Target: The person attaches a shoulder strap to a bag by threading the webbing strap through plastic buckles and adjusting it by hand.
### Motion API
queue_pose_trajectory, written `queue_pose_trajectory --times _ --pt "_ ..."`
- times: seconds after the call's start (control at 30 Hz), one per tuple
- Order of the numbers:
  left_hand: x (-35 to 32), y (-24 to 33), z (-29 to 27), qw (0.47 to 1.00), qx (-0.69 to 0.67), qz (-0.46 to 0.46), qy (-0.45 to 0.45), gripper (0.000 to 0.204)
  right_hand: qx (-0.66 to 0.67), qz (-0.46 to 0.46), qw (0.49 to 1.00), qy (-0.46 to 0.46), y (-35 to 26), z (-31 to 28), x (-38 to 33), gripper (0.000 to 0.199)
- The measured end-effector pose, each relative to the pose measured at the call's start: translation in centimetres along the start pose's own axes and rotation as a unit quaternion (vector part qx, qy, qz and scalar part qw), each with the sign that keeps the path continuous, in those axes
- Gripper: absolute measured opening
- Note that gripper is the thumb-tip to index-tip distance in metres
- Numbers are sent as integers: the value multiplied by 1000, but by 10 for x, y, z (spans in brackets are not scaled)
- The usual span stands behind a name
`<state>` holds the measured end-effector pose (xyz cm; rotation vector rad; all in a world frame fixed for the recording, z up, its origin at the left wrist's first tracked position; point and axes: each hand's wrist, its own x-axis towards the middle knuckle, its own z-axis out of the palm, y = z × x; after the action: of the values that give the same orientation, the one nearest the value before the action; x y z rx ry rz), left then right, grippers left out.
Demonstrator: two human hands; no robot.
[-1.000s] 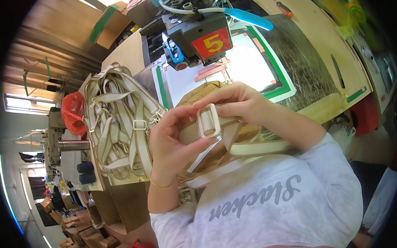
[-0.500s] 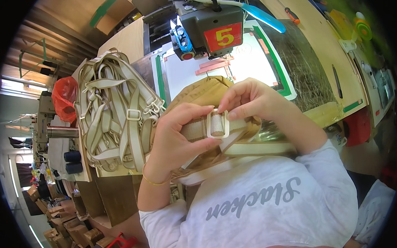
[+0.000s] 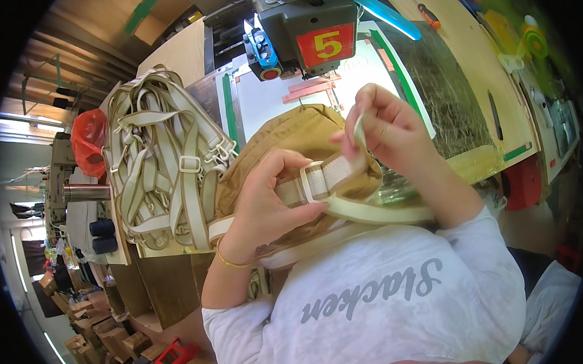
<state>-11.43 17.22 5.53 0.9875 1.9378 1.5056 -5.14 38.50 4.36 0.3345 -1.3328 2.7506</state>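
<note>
In front of me, my left hand point(image 3: 276, 194) grips a cream slider buckle point(image 3: 314, 182), its thumb and forefinger on the frame's two ends. Tan-and-white webbing point(image 3: 340, 171) runs through the buckle. Slightly higher and to the right, my right hand point(image 3: 387, 122) pinches the end of that webbing and holds it up, taut from the buckle. A tan fabric bag point(image 3: 280, 139) lies under both hands, partly hidden by them. A pale strap point(image 3: 376, 210) loops from it along its near side.
Left of the bag lies a heap of cream straps point(image 3: 152, 142) with plastic buckles. A sewing machine head point(image 3: 305, 34) stands just beyond, over a white template sheet point(image 3: 263, 99) edged in green. A screwdriver point(image 3: 429, 17) and a dark pen-like tool point(image 3: 495, 115) lie on the right.
My right hand has moved up and right from the buckle, drawing the webbing end through it. My left hand still holds the buckle, which has turned slightly.
</note>
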Motion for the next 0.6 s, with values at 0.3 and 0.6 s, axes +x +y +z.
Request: queue_pose_trajectory --times 0.3,0.6 --pt "0 11 5 994 -110 -16 -13 56 -308 85 947 -21 -3 26 -13 8" --pt "1 11 15 992 -7 118 43 60 -303 54 951 39 1 31 -11 11"
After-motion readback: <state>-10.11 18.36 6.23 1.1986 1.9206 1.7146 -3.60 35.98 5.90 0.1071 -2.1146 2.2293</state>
